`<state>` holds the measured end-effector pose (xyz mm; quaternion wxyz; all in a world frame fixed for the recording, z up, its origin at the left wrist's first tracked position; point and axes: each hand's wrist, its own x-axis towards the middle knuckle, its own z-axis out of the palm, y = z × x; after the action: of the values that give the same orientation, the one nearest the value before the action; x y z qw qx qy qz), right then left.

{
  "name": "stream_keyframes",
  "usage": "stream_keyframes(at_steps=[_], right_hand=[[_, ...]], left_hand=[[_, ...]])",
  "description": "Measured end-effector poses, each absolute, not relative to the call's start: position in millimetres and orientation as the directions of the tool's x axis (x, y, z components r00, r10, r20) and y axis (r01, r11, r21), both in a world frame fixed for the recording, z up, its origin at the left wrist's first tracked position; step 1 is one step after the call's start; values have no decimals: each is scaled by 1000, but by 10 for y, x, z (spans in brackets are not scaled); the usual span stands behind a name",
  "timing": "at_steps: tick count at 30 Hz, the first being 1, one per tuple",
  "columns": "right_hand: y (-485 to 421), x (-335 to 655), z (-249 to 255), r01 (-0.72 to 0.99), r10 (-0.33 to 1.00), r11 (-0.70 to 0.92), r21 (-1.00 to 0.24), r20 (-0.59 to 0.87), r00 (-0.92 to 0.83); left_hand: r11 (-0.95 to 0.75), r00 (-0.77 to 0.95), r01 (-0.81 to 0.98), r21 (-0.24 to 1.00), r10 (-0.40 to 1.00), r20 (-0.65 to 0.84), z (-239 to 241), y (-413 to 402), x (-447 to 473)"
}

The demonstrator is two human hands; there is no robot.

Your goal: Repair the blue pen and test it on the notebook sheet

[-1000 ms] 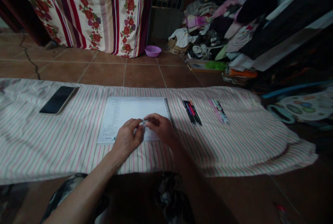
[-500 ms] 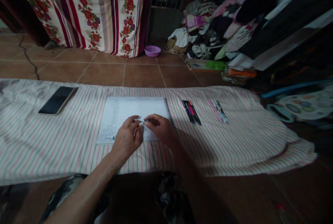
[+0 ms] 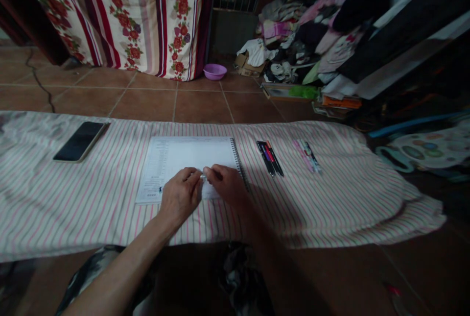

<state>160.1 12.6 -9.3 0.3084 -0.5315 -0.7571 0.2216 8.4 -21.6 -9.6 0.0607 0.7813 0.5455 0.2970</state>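
Observation:
Over the lower part of a white spiral notebook (image 3: 198,152), my two hands meet at the fingertips. My left hand (image 3: 180,192) is closed, its fingers bent around a small whitish thing (image 3: 203,177) too small to name. From the other side, my right hand (image 3: 228,183) pinches at the same small thing with thumb and forefinger. Printed lines of text run down the notebook's left side, and its coil binding is on the right. Right of the notebook lie several dark pens (image 3: 270,158), with a second group of pale pink and white pens (image 3: 307,156) farther right.
A striped cloth (image 3: 348,183) covers the long low surface. Far left on it lies a phone (image 3: 80,142). Beyond, on the tiled floor, stand a purple basin (image 3: 215,71) and a pile of clothes (image 3: 290,36). A floral curtain (image 3: 147,17) hangs behind.
The fingers of both hands have curled in more tightly around the small whitish thing, and the hands have dipped slightly. The notebook, pens and phone stay where they were.

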Motion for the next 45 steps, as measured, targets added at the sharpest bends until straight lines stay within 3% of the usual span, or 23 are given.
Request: stream_keyframes(at_steps=[5,10,14,22,29,34,39,45], right_hand=[[120,1600,-79,618,959,277,-735,175,-222],[117,1609,-76,368,981,142,-919,82,-175],[136,1609,-104,245,978,136,-960,92,-185],[145,1594,-108,279,964,189,-941,124,-234],[128,1617,-46,463,947,285,-840,171,-273],[120,1626,-47,482,942,304,-822,185,-279],[136,1615,-89,218,961,145,-965,85,-262],[171,1587,-111,46,959,59,-997,44,-279]], left_hand=[[-338,204,809,481,929,309,-79,-216,90],[-259,120,737,625,959,256,-73,-189,70],[-224,74,730,646,965,251,-72,-164,45],[-235,97,749,620,964,247,-77,-165,46],[-248,134,777,579,963,233,-67,-176,44],[-241,139,776,583,967,215,-60,-185,55],[-227,107,723,652,970,219,-62,-172,57],[-197,75,707,679,976,205,-56,-155,43]])
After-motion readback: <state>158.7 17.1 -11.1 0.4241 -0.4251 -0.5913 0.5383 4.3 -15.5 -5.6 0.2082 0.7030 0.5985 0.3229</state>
